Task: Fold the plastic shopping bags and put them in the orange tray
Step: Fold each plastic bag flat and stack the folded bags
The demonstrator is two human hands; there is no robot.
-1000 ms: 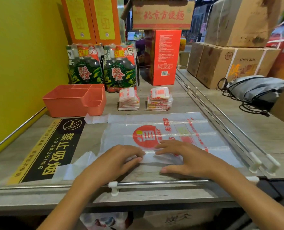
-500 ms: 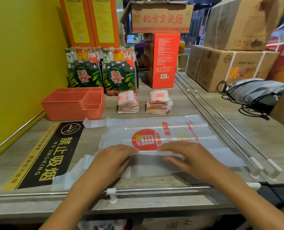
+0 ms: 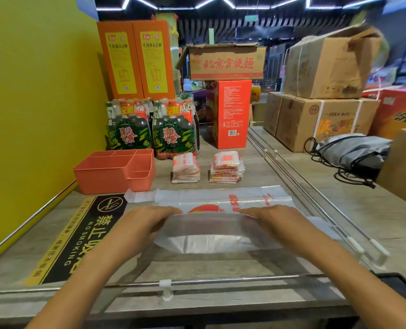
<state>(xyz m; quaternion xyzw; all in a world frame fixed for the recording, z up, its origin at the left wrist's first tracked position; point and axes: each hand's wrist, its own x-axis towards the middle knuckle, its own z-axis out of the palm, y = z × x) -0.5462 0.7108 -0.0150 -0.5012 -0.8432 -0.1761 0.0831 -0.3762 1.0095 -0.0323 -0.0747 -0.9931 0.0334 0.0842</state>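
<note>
A clear plastic shopping bag (image 3: 221, 200) with red print lies flat on the wooden counter in front of me. Its near edge is lifted and curls away from me over the printed part. My left hand (image 3: 145, 222) pinches that raised edge at its left end. My right hand (image 3: 273, 219) pinches the same edge at its right end. The orange tray (image 3: 116, 176), divided into compartments, stands at the left behind the bag. I see nothing inside it. Two stacks of folded bags (image 3: 186, 168) (image 3: 225, 167) sit behind the flat bag, right of the tray.
Packs of green bottles (image 3: 149, 129) and a red box (image 3: 230, 115) stand behind the stacks. Cardboard boxes (image 3: 316, 119) and a grey drawstring bag (image 3: 354, 153) fill the right side. A metal rail (image 3: 197, 282) runs along the near edge; a yellow wall bounds the left.
Both hands have lifted the bag's near edge and carried it away from me over the printed part. My head has tilted up, showing more of the shop.
</note>
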